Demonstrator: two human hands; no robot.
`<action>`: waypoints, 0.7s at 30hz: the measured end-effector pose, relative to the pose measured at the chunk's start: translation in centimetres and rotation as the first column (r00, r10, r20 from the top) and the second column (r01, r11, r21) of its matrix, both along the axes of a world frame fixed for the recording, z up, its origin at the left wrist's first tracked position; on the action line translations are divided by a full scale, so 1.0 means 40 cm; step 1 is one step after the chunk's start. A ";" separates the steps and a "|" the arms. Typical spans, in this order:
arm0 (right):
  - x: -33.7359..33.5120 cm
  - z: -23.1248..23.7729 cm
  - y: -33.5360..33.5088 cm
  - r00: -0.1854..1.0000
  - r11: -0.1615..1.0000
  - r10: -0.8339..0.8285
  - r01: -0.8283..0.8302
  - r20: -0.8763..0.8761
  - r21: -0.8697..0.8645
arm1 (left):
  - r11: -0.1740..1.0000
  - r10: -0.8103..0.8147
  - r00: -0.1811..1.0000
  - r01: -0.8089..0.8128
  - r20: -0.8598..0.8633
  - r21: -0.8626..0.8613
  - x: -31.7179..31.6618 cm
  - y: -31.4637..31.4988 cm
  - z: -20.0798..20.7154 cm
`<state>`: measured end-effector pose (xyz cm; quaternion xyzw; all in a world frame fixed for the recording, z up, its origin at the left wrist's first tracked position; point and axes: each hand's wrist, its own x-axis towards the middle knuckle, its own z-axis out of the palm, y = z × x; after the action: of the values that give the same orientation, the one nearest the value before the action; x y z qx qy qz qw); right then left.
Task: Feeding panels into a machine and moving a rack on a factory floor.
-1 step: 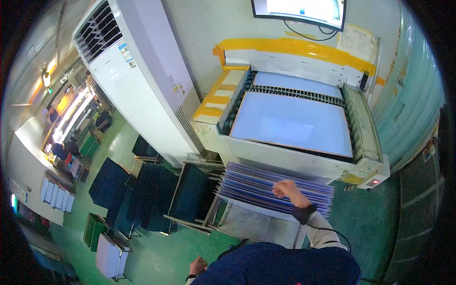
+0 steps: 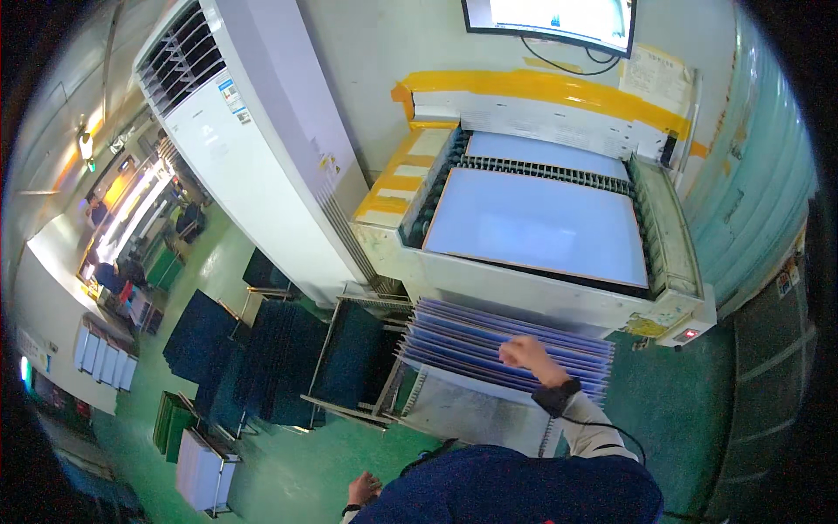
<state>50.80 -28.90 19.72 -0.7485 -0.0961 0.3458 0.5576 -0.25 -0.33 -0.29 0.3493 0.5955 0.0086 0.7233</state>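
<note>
My right hand (image 2: 526, 354) is over a slotted rack of thin pale panels (image 2: 471, 341) standing on edge in front of me. Its fingers are curled closed, with nothing visible in them. Whether it touches a panel edge cannot be made out. On that wrist is a dark band (image 2: 556, 398) with a cable running from it. Low beside my body, my left hand (image 2: 364, 487) hangs with loosely curled fingers and no object showing. A white-blue panel (image 2: 532, 227) lies flat on the roller machine (image 2: 672, 227) beyond the rack, with a second panel (image 2: 550, 155) behind it.
Left of my rack stand an open metal rack (image 2: 349, 349) and racks of dark panels (image 2: 279, 362). A tall white air conditioner (image 2: 236, 148) rises behind them. Nearer left is a stand of white panels (image 2: 202, 472). A screen (image 2: 559, 19) hangs above the machine; people work at far left.
My right hand and wrist have shifted very slightly left and downward over the rack. Everything else looks the same.
</note>
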 end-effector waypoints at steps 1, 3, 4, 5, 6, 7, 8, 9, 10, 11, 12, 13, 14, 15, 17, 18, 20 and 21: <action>-0.025 -0.015 -0.001 0.989 0.992 0.077 -0.064 0.128 -0.108 | 1.000 -0.007 1.000 0.007 -0.030 0.030 0.009 -0.004 0.016; -0.069 -0.036 0.000 0.902 0.931 0.260 -0.139 0.346 -0.337 | 1.000 -0.019 1.000 0.019 -0.012 0.019 -0.003 0.007 0.008; -0.090 -0.045 0.001 0.880 0.941 0.234 -0.099 0.412 -0.325 | 1.000 -0.025 1.000 0.025 -0.004 0.014 -0.012 0.016 0.001; -0.108 -0.052 0.004 0.854 0.949 0.208 -0.058 0.476 -0.310 | 1.000 -0.008 0.999 0.009 0.034 -0.018 -0.023 0.028 -0.013; -0.122 -0.044 0.012 0.823 0.956 0.183 -0.021 0.538 -0.294 | 0.999 0.013 0.997 -0.009 0.072 -0.052 -0.032 0.037 -0.022; -0.135 -0.022 0.016 0.848 0.958 0.171 -0.025 0.501 -0.286 | 0.996 0.036 0.993 -0.026 0.108 -0.087 -0.042 0.043 -0.031; -0.139 -0.020 0.021 0.834 0.953 0.194 -0.034 0.517 -0.302 | 0.999 0.019 0.997 -0.015 0.075 -0.048 -0.052 0.045 -0.041; -0.143 -0.021 0.022 0.818 0.947 0.213 -0.038 0.534 -0.320 | 1.000 -0.001 0.999 0.002 0.043 -0.012 -0.049 0.043 -0.044; -0.149 -0.023 0.024 0.804 0.940 0.234 -0.043 0.547 -0.339 | 1.000 -0.020 1.000 0.020 0.007 0.023 -0.044 0.038 -0.032; -0.157 -0.023 0.026 0.790 0.935 0.246 -0.041 0.562 -0.352 | 0.999 -0.019 1.000 0.019 -0.004 0.028 -0.042 0.035 -0.018; -0.166 -0.020 0.029 0.775 0.930 0.260 -0.040 0.576 -0.366 | 0.999 -0.016 1.000 0.017 -0.015 0.033 -0.042 0.029 -0.004; -0.174 -0.018 0.032 0.760 0.925 0.275 -0.041 0.589 -0.379 | 0.999 -0.013 1.000 0.014 -0.027 0.037 -0.046 0.025 0.009; -0.184 -0.019 0.034 0.726 0.925 0.267 -0.010 0.633 -0.379 | 1.000 -0.003 1.000 0.002 0.020 0.025 -0.053 0.021 0.020; -0.197 -0.023 0.036 0.691 0.926 0.261 0.018 0.674 -0.377 | 1.000 0.009 0.998 -0.010 0.065 0.012 -0.065 0.015 0.031; -0.215 -0.033 0.038 0.649 0.920 0.269 0.047 0.711 -0.390 | 1.000 0.030 0.995 -0.029 0.096 -0.006 -0.077 0.009 0.039; -0.219 -0.039 0.041 0.645 0.914 0.282 0.045 0.710 -0.403 | 0.999 0.039 0.996 -0.039 0.082 -0.009 -0.082 0.009 0.042; -0.226 -0.048 0.043 0.615 0.910 0.299 0.046 0.730 -0.411 | 0.999 0.048 0.997 -0.048 0.058 -0.012 -0.098 0.010 0.036; -0.230 -0.050 0.046 0.587 0.914 0.302 0.046 0.751 -0.404 | 0.999 0.050 0.998 -0.049 0.049 -0.010 -0.108 0.015 0.023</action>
<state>41.61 -27.05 17.73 -0.9070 -0.3216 0.0246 0.2707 -4.57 0.28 0.61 0.3309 0.5859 0.0326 0.7390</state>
